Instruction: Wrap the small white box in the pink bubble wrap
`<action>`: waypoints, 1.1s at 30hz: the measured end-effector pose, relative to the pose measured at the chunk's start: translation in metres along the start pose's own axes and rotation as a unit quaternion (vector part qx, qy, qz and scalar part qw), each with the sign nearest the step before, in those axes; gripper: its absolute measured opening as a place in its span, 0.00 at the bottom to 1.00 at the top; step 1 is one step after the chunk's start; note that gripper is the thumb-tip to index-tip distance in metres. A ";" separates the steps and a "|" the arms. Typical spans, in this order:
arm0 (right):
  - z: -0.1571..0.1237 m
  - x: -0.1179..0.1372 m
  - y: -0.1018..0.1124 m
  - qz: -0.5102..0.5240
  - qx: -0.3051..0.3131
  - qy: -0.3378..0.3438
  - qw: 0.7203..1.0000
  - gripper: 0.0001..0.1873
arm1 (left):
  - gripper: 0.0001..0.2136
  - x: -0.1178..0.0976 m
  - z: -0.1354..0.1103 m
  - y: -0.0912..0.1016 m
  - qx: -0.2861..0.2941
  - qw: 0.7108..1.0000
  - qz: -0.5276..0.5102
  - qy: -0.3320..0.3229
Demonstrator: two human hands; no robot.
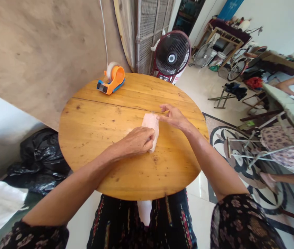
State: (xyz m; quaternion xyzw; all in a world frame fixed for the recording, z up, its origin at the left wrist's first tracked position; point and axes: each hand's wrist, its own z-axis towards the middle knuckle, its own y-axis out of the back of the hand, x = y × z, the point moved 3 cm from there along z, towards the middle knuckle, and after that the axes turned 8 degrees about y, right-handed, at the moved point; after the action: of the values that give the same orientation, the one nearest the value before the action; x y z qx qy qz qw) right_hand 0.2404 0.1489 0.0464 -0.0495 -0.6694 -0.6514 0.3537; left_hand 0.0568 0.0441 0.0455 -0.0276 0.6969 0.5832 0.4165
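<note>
A pale pink, flat packet (150, 120) with a crinkled surface lies on the round wooden table (97, 135), its long side running away from me. My left hand (139, 140) is closed over its middle and left part, with the curled fingers pressing on it and hiding some of it. At the packet's upper right corner, my right hand (172, 117) has its fingers apart, and one fingertip is at the edge. A small clear bit, perhaps tape, shows at the packet's far end, too small to be sure of.
An orange and blue tape dispenser (114, 81) with a clear roll stands at the table's far left edge. Behind the table is a dark red fan (172, 57). Black plastic bags (41, 155) lie on the left. Another person sits at a table (282, 100) on the right.
</note>
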 end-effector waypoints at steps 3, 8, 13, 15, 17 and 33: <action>-0.006 -0.008 -0.004 0.046 0.020 -0.018 0.999 0.29 | 0.03 0.000 0.000 0.000 -0.002 1.000 -0.004 0.006; -0.004 -0.002 -0.015 0.042 -0.016 -0.020 0.999 0.17 | 0.03 0.001 -0.001 -0.001 -0.005 1.000 -0.001 0.001; -0.001 0.008 -0.022 0.006 -0.056 -0.004 0.998 0.18 | 0.03 0.001 -0.001 0.000 0.000 1.000 -0.002 0.004; 0.000 0.010 -0.025 -0.018 -0.058 0.006 0.998 0.19 | 0.03 0.000 -0.001 0.000 0.001 1.000 -0.003 0.005; 0.000 0.011 -0.028 -0.036 -0.057 0.009 0.998 0.18 | 0.03 0.000 -0.001 0.000 0.002 1.000 -0.003 0.006; -0.009 0.013 -0.036 -0.062 -0.124 -0.034 0.990 0.04 | 0.04 0.000 -0.002 0.000 -0.012 1.000 -0.002 0.011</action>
State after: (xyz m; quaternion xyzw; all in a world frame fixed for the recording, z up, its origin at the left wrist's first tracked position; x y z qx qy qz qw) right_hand 0.2157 0.1308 0.0224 -0.0736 -0.5969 -0.7479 0.2811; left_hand 0.0556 0.0430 0.0457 -0.0405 0.6942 0.5901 0.4101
